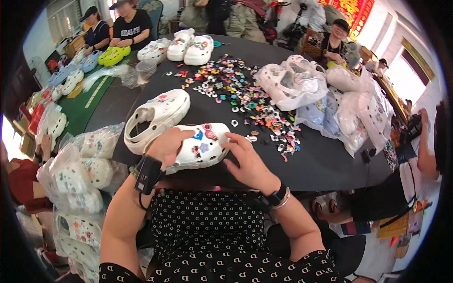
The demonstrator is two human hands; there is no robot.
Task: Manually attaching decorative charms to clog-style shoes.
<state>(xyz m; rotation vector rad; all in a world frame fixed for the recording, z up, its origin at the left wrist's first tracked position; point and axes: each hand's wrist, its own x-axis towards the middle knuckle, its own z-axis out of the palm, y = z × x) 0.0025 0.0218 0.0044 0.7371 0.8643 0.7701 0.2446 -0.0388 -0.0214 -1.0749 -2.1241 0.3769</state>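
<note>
I had a dark table [321,162] across my view, with bagged clogs [295,87] at its two o'clock. A spare clog [170,111] rested at nine. At half past seven, by the near edge, was the decorated clog [200,146], toe toward three. I saw the left hand [169,147] clasp its heel end, fingers mostly hidden; the right hand [250,165] met the toe, fingers spread. Loose charms [257,106] trailed from eleven toward five.
</note>
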